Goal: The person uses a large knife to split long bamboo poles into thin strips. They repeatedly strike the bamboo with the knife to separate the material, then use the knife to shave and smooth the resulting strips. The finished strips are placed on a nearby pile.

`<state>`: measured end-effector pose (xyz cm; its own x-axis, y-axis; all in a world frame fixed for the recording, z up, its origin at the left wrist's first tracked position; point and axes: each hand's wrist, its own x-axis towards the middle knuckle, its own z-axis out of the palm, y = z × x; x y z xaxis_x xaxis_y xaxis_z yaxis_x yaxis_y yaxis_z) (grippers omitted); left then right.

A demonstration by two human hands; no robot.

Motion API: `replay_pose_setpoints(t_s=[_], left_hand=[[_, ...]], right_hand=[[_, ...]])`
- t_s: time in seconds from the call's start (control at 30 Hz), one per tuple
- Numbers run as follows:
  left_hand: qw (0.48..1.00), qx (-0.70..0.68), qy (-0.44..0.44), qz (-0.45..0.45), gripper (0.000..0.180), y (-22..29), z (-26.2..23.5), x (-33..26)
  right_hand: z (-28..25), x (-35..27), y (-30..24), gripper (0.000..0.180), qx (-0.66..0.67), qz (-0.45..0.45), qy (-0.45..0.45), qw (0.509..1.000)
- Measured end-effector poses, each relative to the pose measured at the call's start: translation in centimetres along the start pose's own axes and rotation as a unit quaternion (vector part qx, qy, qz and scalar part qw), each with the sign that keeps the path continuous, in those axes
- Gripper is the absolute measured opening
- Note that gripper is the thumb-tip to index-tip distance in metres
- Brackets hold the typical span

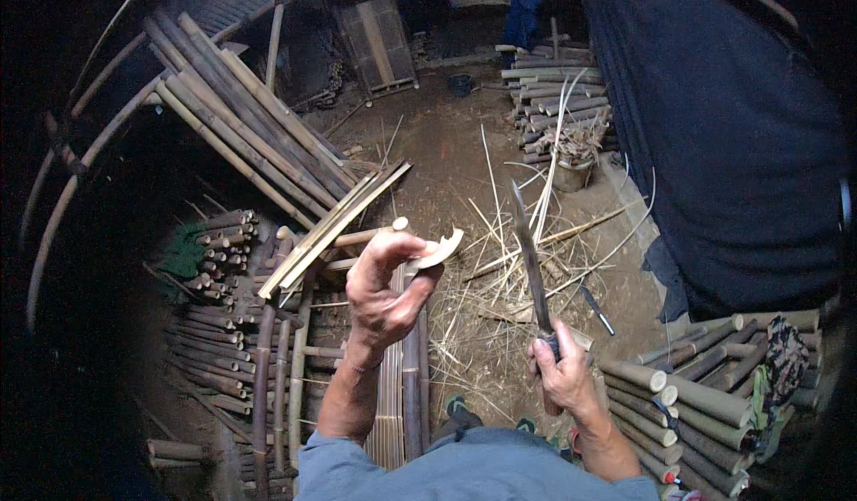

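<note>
My left hand (379,291) is raised in front of me with the fingers curled. It pinches a short, curved piece of bamboo (444,249), pale with a jagged upper edge. To its right, my right hand (564,371) is wrapped round the handle of a machete (533,273). The long, dark blade points up and away from me, apart from the bamboo piece. Under my left hand lie split bamboo slats (344,224) across a bamboo frame. Below the machete, pale bamboo strips and shavings (513,278) litter the dirt floor.
A thin knife-like tool (597,310) lies on the floor to the right. Cut bamboo is stacked at near right (661,412), far right (553,99) and left (214,349). Long poles (250,126) lean at upper left. A bucket (573,175) stands near a black sheet (714,144).
</note>
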<state>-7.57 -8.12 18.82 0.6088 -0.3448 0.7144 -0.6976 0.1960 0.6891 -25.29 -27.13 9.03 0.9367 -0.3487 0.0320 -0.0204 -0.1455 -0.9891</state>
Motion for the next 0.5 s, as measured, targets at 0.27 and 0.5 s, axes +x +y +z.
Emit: replay_pose_setpoints(t_s=[0.27, 0.5], left_hand=[[0.994, 0.045, -0.087, 0.049, 0.039, 0.4, 7.2, -1.6], [0.986, 0.109, -0.124, 0.027, 0.037, 1.6, 8.9, -2.6]], right_hand=[[-3.6, -2.7, -8.5, 0.034, -0.107, -0.167, 0.015, 0.98], [-3.9, -2.3, -7.6, 0.032, -0.096, -0.217, 0.013, 0.971]])
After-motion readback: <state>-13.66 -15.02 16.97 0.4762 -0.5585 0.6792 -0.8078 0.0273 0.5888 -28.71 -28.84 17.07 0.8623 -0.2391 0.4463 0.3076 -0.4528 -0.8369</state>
